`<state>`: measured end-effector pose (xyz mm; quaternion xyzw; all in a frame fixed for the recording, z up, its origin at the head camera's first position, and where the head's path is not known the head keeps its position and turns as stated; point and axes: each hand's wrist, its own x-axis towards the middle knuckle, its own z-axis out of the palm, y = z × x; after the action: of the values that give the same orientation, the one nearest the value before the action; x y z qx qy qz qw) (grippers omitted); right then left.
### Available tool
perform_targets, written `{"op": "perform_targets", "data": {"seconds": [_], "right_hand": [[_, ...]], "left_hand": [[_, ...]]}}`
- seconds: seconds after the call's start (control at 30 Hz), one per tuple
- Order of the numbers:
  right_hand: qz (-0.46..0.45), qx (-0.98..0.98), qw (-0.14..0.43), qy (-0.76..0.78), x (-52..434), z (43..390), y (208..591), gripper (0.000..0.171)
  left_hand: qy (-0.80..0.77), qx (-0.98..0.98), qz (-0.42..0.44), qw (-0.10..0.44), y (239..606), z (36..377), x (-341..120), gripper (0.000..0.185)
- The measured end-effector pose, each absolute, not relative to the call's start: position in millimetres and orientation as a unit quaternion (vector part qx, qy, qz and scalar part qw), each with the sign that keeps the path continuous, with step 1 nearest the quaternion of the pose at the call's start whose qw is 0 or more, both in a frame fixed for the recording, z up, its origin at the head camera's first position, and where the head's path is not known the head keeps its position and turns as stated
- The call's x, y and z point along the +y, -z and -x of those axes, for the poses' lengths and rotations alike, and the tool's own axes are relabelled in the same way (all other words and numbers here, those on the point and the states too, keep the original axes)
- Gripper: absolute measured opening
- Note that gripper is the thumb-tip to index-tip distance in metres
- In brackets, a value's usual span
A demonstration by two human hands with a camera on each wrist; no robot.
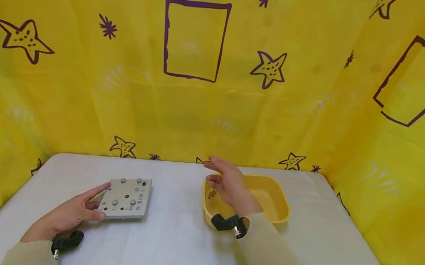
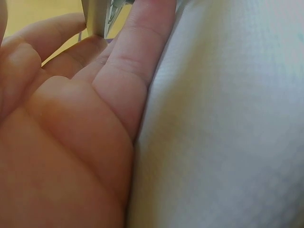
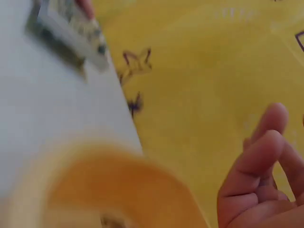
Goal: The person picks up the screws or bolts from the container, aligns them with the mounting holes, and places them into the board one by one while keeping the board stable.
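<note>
On the left of the white table lies a flat grey plate (image 1: pixel 120 206) with holes, bolts and small fittings on its upper face. My left hand (image 1: pixel 68 214) grips it by its left side, thumb at the near corner and fingers at the far left edge. The left wrist view shows that palm close up, with only a corner of the plate (image 2: pixel 97 16). Above the left part of a yellow plastic basin (image 1: pixel 286 208) is my right hand (image 1: pixel 233 187), its fingers loosely bent and nothing visible between them. Small brass-coloured pieces (image 1: pixel 212 194), perhaps screws, lie inside the basin.
A yellow cloth (image 1: pixel 181 118) with purple stars and frames hangs behind and at both sides of the white table (image 1: pixel 172 247). Each wrist carries a black camera mount, one on the left (image 1: pixel 67 242) and one on the right (image 1: pixel 228 223).
</note>
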<state>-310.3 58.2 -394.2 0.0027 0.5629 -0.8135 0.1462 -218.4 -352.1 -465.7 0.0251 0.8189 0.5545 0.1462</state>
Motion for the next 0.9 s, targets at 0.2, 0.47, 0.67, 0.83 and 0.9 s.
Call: {"op": "perform_targets", "data": {"seconds": [0.2, 0.47, 0.67, 0.83, 0.9], "right_hand": [[0.040, 0.751, 0.127, 0.646, 99.9, 312.2, 411.0, 0.039], [0.214, 0.878, 0.130, 0.407, 105.3, 318.6, 448.7, 0.041], [0.262, 0.902, 0.113, 0.324, 97.8, 317.3, 453.4, 0.034], [0.276, 0.906, 0.101, 0.306, 94.9, 315.1, 453.6, 0.038], [0.286, 0.905, 0.096, 0.299, 94.9, 315.0, 454.3, 0.037]], "left_hand": [[-0.552, 0.820, -0.019, 0.147, 466.6, 218.4, -353.0, 0.105], [-0.561, 0.815, -0.022, 0.145, 468.2, 219.7, -352.3, 0.105], [-0.562, 0.813, -0.028, 0.147, 467.9, 219.4, -353.0, 0.105], [-0.560, 0.814, -0.037, 0.147, 466.8, 220.2, -353.6, 0.105], [-0.558, 0.816, -0.041, 0.145, 466.9, 220.4, -353.8, 0.105]]}}
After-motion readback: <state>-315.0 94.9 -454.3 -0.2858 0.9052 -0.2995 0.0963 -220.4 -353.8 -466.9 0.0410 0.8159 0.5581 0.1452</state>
